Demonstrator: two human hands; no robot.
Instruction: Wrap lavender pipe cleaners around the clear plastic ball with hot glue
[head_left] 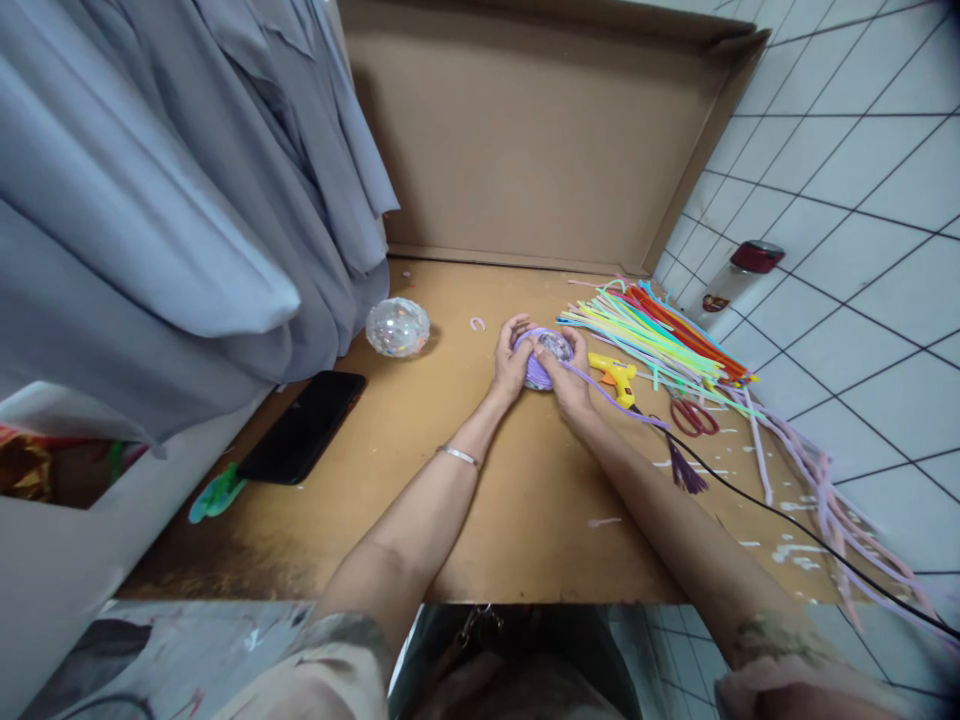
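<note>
Both hands are wrapped round a round ball partly covered in coils of purple pipe cleaner, with a glittery clear patch still visible on top. My left hand grips its left side, thumb on the coils. On the right side my right hand holds it, thumb across the top. A loose purple pipe cleaner trails from the ball to the right, under my right hand. Just right of that hand lies a yellow glue gun. The underside of the ball is hidden.
Left on the table are a clear faceted ball and a black phone. Pipe cleaners, red-handled scissors, a purple tassel and a black cord occupy the right. Cardboard stands behind; grey cloth hangs left.
</note>
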